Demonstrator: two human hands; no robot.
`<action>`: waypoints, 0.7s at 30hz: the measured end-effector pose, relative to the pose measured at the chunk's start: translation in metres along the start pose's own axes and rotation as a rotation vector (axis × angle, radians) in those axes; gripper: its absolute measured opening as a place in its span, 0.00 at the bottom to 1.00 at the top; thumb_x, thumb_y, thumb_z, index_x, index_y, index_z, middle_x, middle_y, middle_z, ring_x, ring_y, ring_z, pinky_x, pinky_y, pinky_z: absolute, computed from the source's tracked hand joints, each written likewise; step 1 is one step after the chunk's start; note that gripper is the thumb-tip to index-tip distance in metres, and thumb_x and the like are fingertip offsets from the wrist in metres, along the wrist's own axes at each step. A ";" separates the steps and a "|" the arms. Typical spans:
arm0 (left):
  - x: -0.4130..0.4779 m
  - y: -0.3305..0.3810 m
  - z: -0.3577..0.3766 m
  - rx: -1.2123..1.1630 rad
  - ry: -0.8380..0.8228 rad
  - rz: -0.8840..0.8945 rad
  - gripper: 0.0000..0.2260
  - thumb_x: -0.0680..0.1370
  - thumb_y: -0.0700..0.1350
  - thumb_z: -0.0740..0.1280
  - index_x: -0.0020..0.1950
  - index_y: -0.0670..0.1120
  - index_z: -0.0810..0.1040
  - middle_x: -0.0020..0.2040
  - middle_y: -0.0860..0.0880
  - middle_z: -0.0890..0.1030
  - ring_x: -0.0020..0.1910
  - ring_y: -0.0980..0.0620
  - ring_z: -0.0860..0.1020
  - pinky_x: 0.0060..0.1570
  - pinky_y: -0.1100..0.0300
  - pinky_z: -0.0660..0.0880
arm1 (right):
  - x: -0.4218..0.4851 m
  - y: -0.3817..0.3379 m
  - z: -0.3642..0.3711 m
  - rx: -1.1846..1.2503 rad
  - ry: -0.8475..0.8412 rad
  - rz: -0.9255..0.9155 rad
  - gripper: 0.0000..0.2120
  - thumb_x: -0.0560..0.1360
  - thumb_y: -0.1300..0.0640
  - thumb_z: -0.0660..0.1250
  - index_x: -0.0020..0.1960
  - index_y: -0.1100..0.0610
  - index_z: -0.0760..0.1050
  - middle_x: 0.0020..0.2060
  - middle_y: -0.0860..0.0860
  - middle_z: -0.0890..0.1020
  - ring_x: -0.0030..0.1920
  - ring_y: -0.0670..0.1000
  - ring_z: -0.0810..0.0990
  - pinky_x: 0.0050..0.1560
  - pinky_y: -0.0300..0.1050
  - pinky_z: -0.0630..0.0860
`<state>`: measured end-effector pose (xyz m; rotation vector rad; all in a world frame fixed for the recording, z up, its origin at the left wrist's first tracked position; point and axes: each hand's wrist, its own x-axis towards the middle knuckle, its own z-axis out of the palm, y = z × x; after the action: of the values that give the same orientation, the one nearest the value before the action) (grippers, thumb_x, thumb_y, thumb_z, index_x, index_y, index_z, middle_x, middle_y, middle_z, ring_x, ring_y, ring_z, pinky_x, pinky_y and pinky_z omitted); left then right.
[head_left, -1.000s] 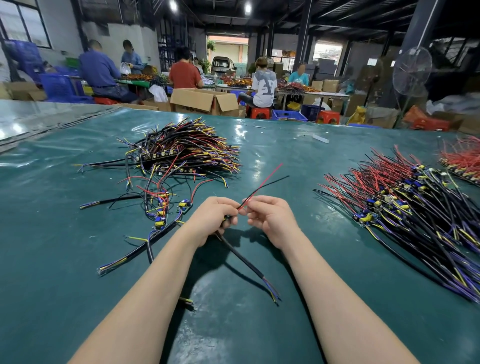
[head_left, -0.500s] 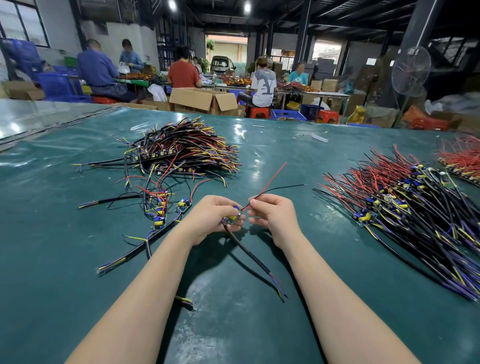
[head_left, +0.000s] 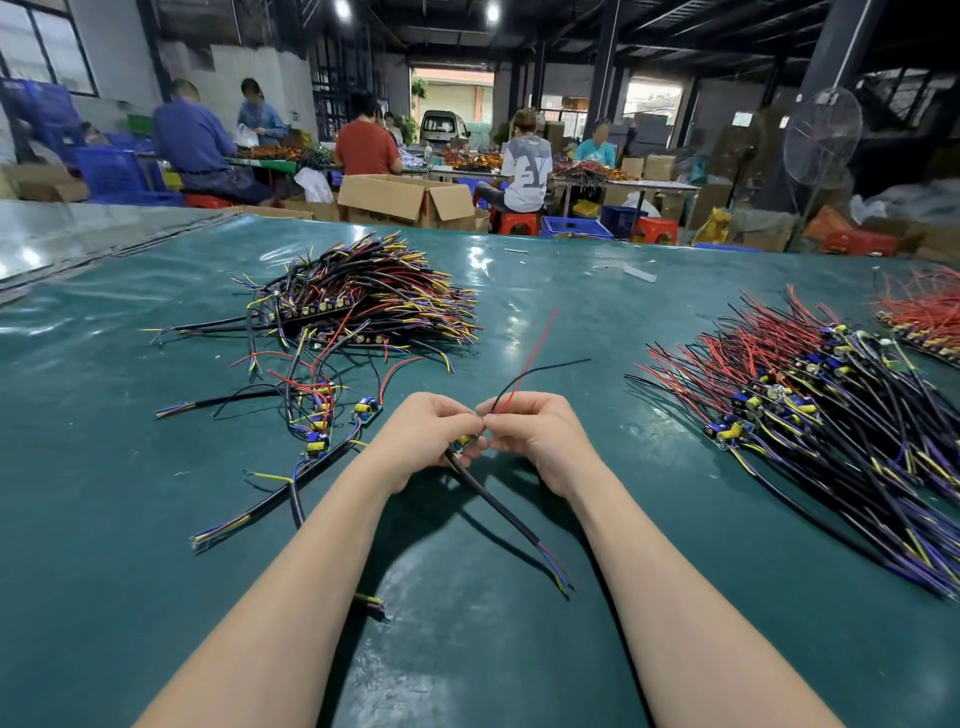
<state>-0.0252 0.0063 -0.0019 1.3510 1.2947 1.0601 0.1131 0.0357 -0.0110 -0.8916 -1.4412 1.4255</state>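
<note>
Above the middle of the green table (head_left: 467, 649), my left hand (head_left: 423, 436) grips a small circuit board (head_left: 461, 443) with yellow and blue parts. A thick black cable (head_left: 498, 509) hangs from the board toward me and ends in bared coloured wires. My right hand (head_left: 535, 434) pinches the thin red wire (head_left: 532, 353) and thin black wire (head_left: 540, 370) where they meet the board. Both thin wires stick up and away from me. The two hands touch at the fingertips, and most of the board is hidden between them.
A heap of wired boards (head_left: 363, 299) lies at the left rear, with several loose ones (head_left: 317, 415) nearer me. A long pile of boards with red and black wires (head_left: 810, 410) covers the right side. Several people sit at benches behind the table.
The red and black wires have swung more upright and spread apart. My hands have closed in on the board, which sits a little lower in my left hand.
</note>
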 end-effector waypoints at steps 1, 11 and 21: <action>0.000 0.000 0.000 0.000 0.001 0.002 0.10 0.75 0.34 0.63 0.35 0.42 0.79 0.31 0.46 0.79 0.24 0.56 0.74 0.26 0.68 0.71 | -0.001 0.000 0.000 -0.028 -0.019 0.002 0.10 0.72 0.73 0.63 0.37 0.61 0.77 0.24 0.49 0.79 0.25 0.45 0.77 0.32 0.35 0.75; -0.002 0.004 -0.001 0.004 -0.004 -0.101 0.09 0.74 0.34 0.61 0.35 0.43 0.74 0.30 0.48 0.78 0.24 0.55 0.73 0.24 0.67 0.70 | -0.001 -0.003 -0.003 0.036 0.022 0.071 0.09 0.71 0.73 0.64 0.36 0.62 0.74 0.22 0.49 0.79 0.24 0.45 0.78 0.29 0.35 0.77; 0.000 0.010 0.005 0.134 -0.001 -0.119 0.11 0.75 0.37 0.54 0.33 0.45 0.64 0.20 0.52 0.66 0.21 0.53 0.60 0.21 0.69 0.62 | -0.001 -0.005 0.003 0.208 0.139 0.068 0.09 0.73 0.72 0.63 0.37 0.62 0.72 0.21 0.49 0.78 0.22 0.44 0.77 0.26 0.35 0.76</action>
<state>-0.0186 0.0061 0.0070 1.3543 1.4484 0.9045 0.1111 0.0336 -0.0060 -0.8954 -1.1463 1.5025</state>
